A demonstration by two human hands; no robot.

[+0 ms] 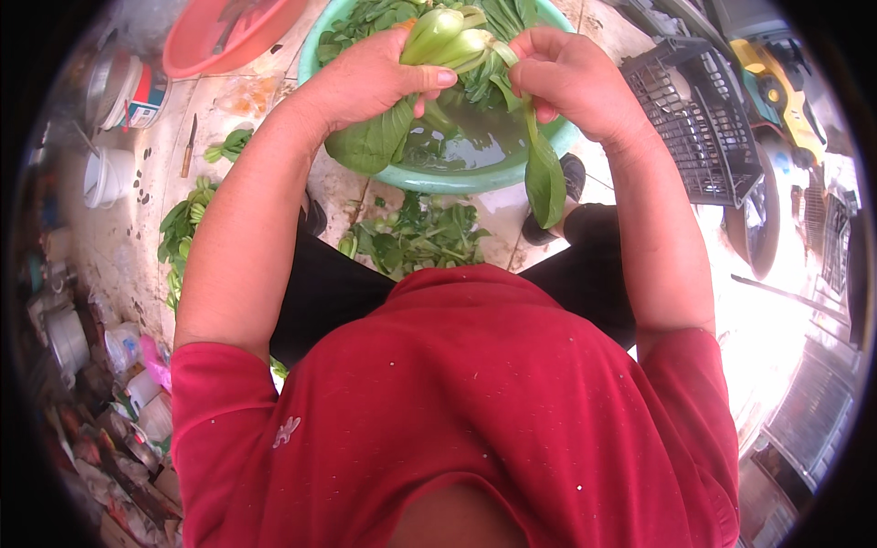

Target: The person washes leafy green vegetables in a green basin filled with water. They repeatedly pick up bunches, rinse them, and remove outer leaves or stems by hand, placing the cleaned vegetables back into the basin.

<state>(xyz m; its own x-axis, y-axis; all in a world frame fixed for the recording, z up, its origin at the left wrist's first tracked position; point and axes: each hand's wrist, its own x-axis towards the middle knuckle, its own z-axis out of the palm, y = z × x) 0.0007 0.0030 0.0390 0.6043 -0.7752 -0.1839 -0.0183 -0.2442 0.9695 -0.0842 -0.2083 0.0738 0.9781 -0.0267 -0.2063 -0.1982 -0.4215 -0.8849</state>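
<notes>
My left hand (384, 75) grips a head of bok choy (445, 41), its pale root end turned up and its leaves hanging below the fingers. In my right hand (565, 79) is the stalk of one bok choy leaf (545, 175), pinched between thumb and fingers. This leaf dangles past the basin's rim, and its upper end still meets the root end of the head. Both hands are above a green plastic basin (445, 181) of murky water (473, 137). More leafy greens (370, 27) lie inside it, partly hidden by my hands.
Loose leaves (425, 236) are heaped on the tiled floor between my feet. More bok choy (185, 233) lies to the left, near a knife (189, 147) and a white bucket (108, 177). A red basin (199, 41) stands far left; a black plastic crate (692, 116) is at right.
</notes>
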